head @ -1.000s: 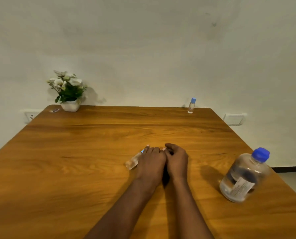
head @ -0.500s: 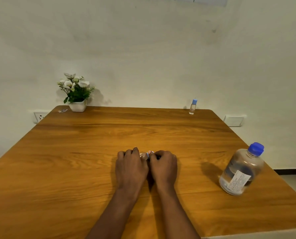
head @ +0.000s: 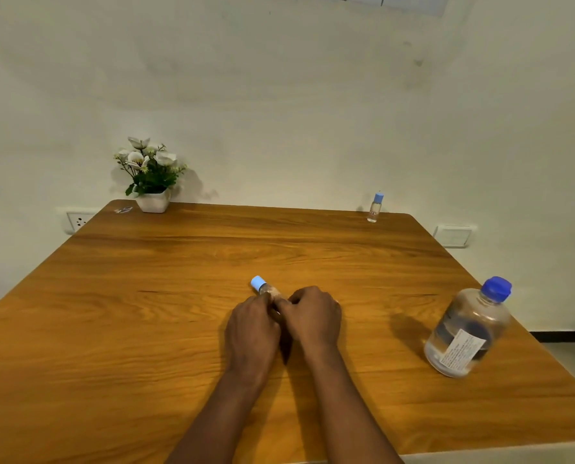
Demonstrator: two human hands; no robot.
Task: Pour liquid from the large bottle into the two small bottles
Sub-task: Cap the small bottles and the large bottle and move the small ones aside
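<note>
A small clear bottle (head: 265,289) with a light blue cap is tilted up and to the left at the middle of the wooden table (head: 145,313). My left hand (head: 253,326) and my right hand (head: 314,316) are side by side and both grip its lower body, which they mostly hide. The large clear bottle (head: 467,329) with a dark blue cap and a white label stands capped at the right, partly filled with clear liquid. A second small bottle (head: 374,207) with a blue cap stands upright at the table's far right edge.
A white pot of white flowers (head: 150,177) stands at the far left corner beside a small scrap (head: 123,209). Wall sockets (head: 78,221) sit left of the table and a switch plate (head: 453,236) right of it. The table's near edge runs along the bottom right.
The small bottle lay flat under my hands a second ago; now both hands hold it tilted with the cap showing above my fingers. The view has shifted slightly.
</note>
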